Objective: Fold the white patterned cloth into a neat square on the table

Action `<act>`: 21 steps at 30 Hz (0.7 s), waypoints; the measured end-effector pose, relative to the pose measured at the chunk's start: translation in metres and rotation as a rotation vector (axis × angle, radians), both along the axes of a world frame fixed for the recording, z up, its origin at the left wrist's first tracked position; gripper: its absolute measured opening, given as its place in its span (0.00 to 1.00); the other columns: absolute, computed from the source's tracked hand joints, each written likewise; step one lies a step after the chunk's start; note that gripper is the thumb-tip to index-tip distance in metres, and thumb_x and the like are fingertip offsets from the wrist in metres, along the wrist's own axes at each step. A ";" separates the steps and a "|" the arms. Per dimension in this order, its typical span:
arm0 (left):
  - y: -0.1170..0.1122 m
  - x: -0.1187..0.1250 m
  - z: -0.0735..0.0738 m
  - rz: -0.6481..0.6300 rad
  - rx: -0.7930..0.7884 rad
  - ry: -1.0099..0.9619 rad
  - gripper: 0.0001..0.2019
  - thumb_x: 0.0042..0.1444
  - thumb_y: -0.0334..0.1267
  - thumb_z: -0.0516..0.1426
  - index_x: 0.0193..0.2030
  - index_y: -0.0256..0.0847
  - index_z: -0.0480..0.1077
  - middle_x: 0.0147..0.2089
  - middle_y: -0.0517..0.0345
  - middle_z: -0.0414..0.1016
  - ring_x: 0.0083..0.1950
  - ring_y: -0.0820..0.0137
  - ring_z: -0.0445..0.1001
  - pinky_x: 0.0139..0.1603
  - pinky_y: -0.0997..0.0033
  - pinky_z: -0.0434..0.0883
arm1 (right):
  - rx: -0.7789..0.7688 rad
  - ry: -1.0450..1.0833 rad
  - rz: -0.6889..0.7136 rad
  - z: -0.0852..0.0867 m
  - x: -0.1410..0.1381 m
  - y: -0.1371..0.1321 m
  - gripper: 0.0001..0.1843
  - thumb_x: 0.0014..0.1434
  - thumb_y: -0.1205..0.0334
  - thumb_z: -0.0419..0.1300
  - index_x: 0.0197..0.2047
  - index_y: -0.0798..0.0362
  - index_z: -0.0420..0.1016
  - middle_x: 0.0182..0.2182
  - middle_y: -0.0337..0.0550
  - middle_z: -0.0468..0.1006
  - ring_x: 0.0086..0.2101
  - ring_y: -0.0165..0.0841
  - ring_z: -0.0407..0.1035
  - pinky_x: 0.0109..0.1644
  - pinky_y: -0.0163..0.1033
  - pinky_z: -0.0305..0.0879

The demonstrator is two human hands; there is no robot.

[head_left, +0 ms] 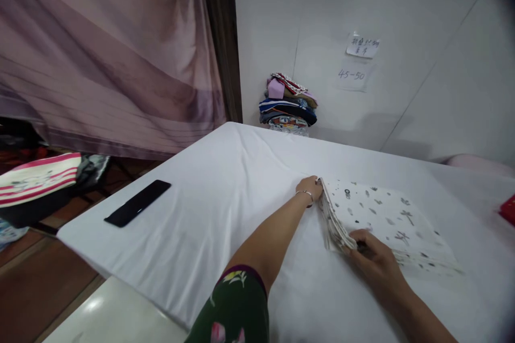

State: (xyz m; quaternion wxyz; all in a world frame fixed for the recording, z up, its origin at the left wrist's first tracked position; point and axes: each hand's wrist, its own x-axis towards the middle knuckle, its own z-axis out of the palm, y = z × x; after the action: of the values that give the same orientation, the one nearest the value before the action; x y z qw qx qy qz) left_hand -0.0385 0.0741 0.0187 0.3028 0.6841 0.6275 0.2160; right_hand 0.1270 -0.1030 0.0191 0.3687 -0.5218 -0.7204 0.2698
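Observation:
A folded white cloth with small dark prints [382, 214] lies on the white-covered table [225, 193], its layered edges facing left. My left hand [310, 186], a bracelet on the wrist, grips the far left corner of the folded layers. My right hand [372, 257] pinches the near left corner, fingers curled into the stacked edges. Both hands hold the same side of the cloth, which rests flat on the table.
A black phone [138, 202] lies near the table's left edge. A pile of folded clothes [287, 104] sits at the far end against the white wall, under paper notes [362, 45]. A purple curtain [104, 53] hangs left. Something red [508, 209] shows at right.

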 end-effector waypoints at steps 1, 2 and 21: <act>0.004 0.001 0.001 -0.013 -0.009 -0.005 0.18 0.49 0.39 0.53 0.48 0.47 0.69 0.48 0.56 0.73 0.48 0.63 0.70 0.46 0.66 0.68 | -0.002 -0.011 -0.006 0.001 0.000 0.000 0.10 0.55 0.54 0.54 0.34 0.52 0.69 0.29 0.41 0.72 0.29 0.31 0.65 0.31 0.34 0.61; 0.008 0.002 0.001 -0.022 -0.012 -0.008 0.16 0.48 0.38 0.53 0.45 0.46 0.71 0.46 0.57 0.74 0.46 0.63 0.71 0.45 0.67 0.68 | 0.001 -0.030 -0.012 0.001 -0.001 0.001 0.10 0.55 0.54 0.54 0.33 0.52 0.69 0.28 0.40 0.72 0.28 0.31 0.65 0.30 0.34 0.61; 0.024 -0.005 0.011 -0.067 0.002 -0.058 0.15 0.45 0.31 0.55 0.41 0.44 0.73 0.42 0.61 0.76 0.42 0.70 0.73 0.44 0.74 0.69 | 0.253 -0.484 0.159 0.000 -0.012 0.009 0.01 0.55 0.64 0.51 0.33 0.50 0.62 0.29 0.43 0.69 0.30 0.35 0.64 0.31 0.38 0.59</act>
State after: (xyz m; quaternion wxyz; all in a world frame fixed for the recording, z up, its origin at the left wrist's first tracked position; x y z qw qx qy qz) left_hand -0.0438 0.0977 0.0296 0.3270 0.6984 0.5950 0.2263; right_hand 0.1145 -0.0943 0.0195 0.2259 -0.4628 -0.8541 0.0734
